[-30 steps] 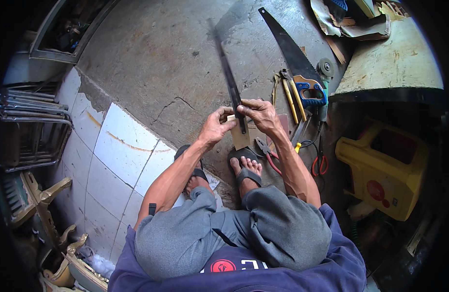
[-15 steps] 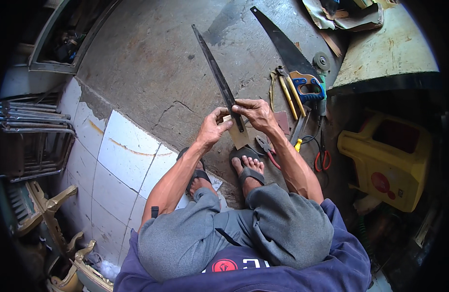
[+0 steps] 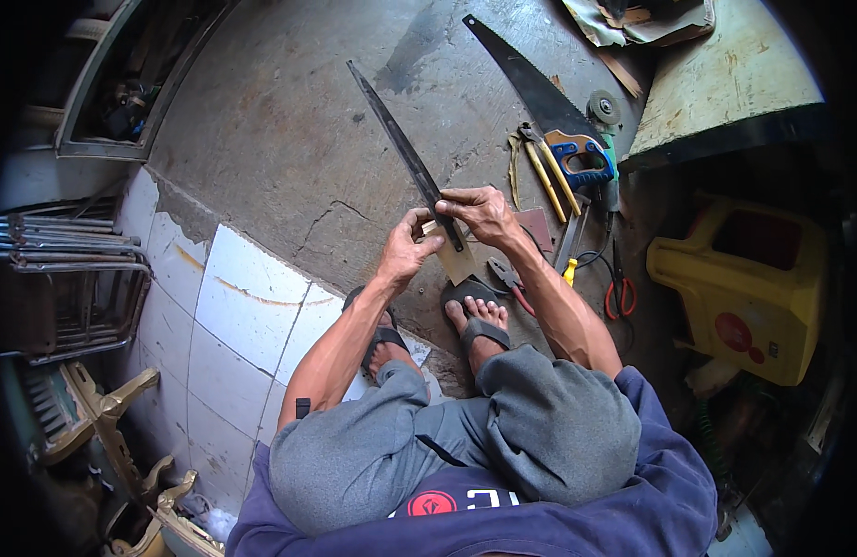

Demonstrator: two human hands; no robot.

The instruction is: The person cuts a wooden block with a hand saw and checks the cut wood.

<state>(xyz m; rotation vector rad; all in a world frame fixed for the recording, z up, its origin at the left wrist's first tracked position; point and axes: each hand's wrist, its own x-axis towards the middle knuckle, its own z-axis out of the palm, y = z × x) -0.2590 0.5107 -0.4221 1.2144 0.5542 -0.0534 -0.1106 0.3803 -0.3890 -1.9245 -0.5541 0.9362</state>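
Observation:
My right hand (image 3: 484,215) pinches a long, narrow, dark strip (image 3: 392,127) near its close end; the strip tapers away from me toward the far left. Beneath that end is a small flat piece of pale wood (image 3: 457,265), sloping down to the front of my right sandal (image 3: 467,290). My left hand (image 3: 408,252) is closed at the wood's left edge, with thumb and fingers bent around it. Beside my right forearm lie pliers (image 3: 508,278) with red handles and a reddish-brown square sheet (image 3: 534,228), partly hidden by the arm.
To the right lie a handsaw (image 3: 531,79), yellow-handled pincers (image 3: 549,176), a yellow-handled file-like tool (image 3: 570,255), red-handled scissors (image 3: 621,295) and an angle grinder (image 3: 607,116). A yellow machine housing (image 3: 744,288) stands farther right. White tiles (image 3: 247,288) and stacked metal frames (image 3: 76,246) are at left.
The far end of the dark strip has shifted slightly left and toward me in the picture. Both hands keep their grip. The surrounding view has shifted a little.

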